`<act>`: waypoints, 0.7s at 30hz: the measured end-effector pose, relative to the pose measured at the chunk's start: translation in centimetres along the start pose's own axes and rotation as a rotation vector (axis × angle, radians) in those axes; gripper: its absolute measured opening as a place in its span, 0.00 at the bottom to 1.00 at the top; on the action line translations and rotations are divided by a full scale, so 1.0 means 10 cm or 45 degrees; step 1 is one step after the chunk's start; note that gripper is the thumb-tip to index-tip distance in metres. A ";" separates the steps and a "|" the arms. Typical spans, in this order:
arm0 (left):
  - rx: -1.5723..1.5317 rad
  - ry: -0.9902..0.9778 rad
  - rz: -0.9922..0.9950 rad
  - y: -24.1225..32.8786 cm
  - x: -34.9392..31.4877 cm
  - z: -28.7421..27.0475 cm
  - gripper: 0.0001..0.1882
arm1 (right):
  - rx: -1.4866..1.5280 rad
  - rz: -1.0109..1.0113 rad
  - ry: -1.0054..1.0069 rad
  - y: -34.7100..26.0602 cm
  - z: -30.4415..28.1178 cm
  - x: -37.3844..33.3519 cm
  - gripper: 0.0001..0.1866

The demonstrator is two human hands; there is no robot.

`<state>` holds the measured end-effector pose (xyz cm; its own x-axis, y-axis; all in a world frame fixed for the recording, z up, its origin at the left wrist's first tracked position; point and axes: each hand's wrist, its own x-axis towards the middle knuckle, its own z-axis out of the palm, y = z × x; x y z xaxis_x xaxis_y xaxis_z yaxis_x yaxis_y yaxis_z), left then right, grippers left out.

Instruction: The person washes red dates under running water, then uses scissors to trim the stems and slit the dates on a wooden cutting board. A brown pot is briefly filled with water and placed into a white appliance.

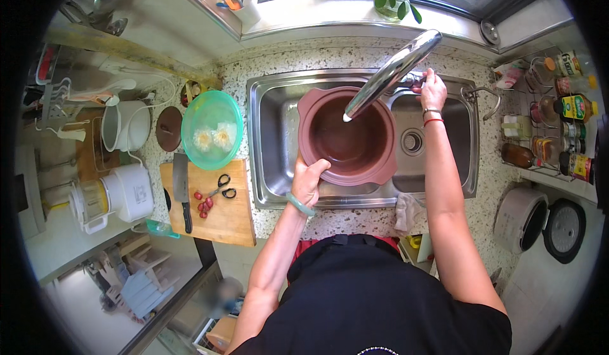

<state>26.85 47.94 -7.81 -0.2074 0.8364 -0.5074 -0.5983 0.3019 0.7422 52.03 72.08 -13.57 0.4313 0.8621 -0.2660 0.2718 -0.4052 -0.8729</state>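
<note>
A wide reddish-brown clay pot (384,165) sits in the double sink (269,171), over its left basin and the divider. My left hand (309,180) grips the pot's near-left rim, thumb on top and fingers hidden below. The chrome faucet (396,70) arches over the pot with its spout tip above the opening. At the faucet's base, my right hand (432,94) is closed around the faucet handle (415,81), which it partly covers. Whether water is running or lies in the pot, I cannot tell.
Left of the sink stands a green bowl (190,136) with two pale pieces. Below it, a cutting board (222,223) bears a cleaver (181,180), scissors (225,189) and several red dates (203,208). A spice rack (539,117) stands right; a cloth (405,212) hangs at the front edge.
</note>
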 end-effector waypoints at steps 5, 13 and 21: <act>-0.040 0.005 -0.028 0.01 0.01 -0.02 0.27 | -0.130 -0.041 -0.093 -0.01 -0.19 -0.40 0.25; -0.101 -0.103 -0.209 0.02 0.09 -0.16 0.26 | 0.394 0.009 -0.385 0.17 -0.48 -1.22 0.24; -0.127 -0.193 -0.409 -0.05 0.08 -0.11 0.20 | 0.223 -0.267 -0.099 -0.10 -0.23 -0.44 0.33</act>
<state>26.11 47.99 -9.09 0.1157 0.7668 -0.6313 -0.6882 0.5202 0.5057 51.82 67.97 -10.54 0.3124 0.9451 -0.0964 0.1925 -0.1624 -0.9678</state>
